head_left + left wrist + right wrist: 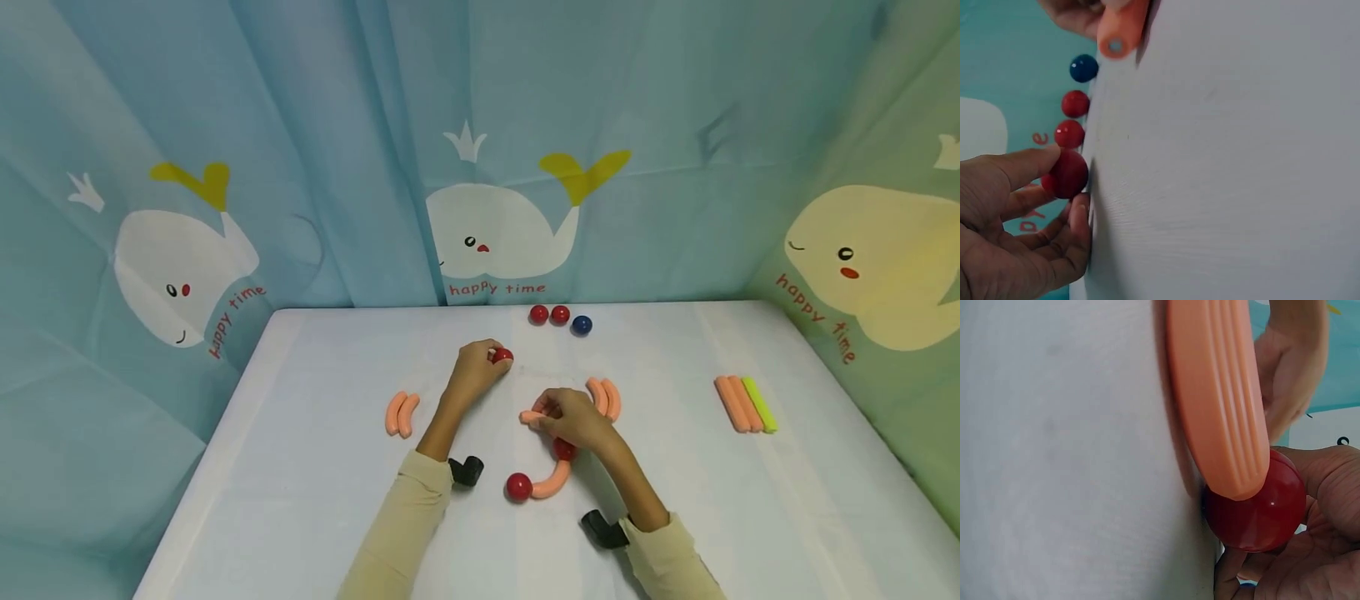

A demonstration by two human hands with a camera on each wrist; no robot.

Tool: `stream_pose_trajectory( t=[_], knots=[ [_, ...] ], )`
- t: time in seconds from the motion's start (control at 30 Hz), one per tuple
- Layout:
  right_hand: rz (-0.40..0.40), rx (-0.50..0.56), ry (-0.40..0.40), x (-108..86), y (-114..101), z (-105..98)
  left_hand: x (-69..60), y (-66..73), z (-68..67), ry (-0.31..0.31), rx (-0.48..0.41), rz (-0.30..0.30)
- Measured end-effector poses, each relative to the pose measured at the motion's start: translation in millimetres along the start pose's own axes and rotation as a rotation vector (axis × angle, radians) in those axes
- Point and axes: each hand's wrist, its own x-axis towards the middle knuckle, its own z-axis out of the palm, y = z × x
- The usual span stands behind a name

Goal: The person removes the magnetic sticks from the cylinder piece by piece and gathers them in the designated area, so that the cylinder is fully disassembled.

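My left hand [476, 367] pinches a red ball [502, 356] between thumb and fingers. In the left wrist view, the thumb and fingertips sit around this red ball [1067, 175]. My right hand [573, 417] holds a curved orange stick [531, 417] pointing toward the left hand; its end [1115, 45] has a grey spot. Below the right hand, another curved orange stick [552, 482] joins a red ball [519, 487] to a second red ball [565, 451], partly covered by the hand. The right wrist view shows that stick [1222, 406] against a ball [1257, 509].
At the back edge are two red balls [538, 314] and a blue ball [581, 325]. Curved orange sticks lie in pairs, one left [402, 414], one right [609, 398] beside my right hand. Straight orange sticks [738, 404] and a green stick [760, 405] lie far right.
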Motion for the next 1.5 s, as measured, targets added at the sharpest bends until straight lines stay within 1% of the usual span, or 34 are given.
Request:
stream_pose_trajectory(
  t=[0.1,0.17,0.23,0.33,0.43,0.5,0.6,0.7,0.9,1.0,1.13,1.33,1.5],
  knots=[
    [0.014,-0.003,-0.001,-1.9,2.6,-0.8,17.7,0.3,7.4,-0.008,-0.001,-0.014],
    [0.013,-0.005,-0.001,-3.3,4.5,-1.6,28.7,0.4,12.5,-0.001,0.006,-0.015],
    [0.0,-0.006,0.001,-3.9,5.8,-1.9,39.0,0.4,16.2,0.025,-0.003,-0.02],
    [-0.02,0.0,0.009,-3.0,5.6,-1.8,53.8,-0.3,19.1,0.084,-0.024,-0.021],
    [-0.035,0.012,0.012,-1.4,3.2,-0.3,65.9,-2.0,19.7,0.126,-0.035,-0.026],
    [-0.039,0.021,0.016,0.2,1.2,1.8,72.4,-3.3,19.3,0.14,-0.035,-0.033],
    [-0.054,0.027,0.017,-0.2,1.1,2.8,80.0,-3.0,22.2,0.146,-0.038,-0.033],
    [-0.073,0.026,0.02,-0.7,1.5,3.7,84.4,-2.2,24.4,0.149,-0.055,-0.029],
    [-0.088,0.022,0.035,-1.8,1.8,3.2,88.4,-1.4,27.6,0.155,-0.099,-0.004],
    [-0.089,0.024,0.034,-2.3,1.5,2.4,90.3,-1.9,29.2,0.161,-0.116,-0.007],
    [-0.085,0.016,0.033,-2.5,-0.2,2.8,90.7,-4.2,28.7,0.164,-0.132,-0.016],
    [-0.074,0.0,0.038,-2.3,-0.3,3.0,89.8,-4.6,27.4,0.14,-0.159,-0.018],
    [-0.073,0.007,0.039,-1.7,0.0,2.9,89.1,-4.0,26.2,0.133,-0.169,-0.017]
  ],
)
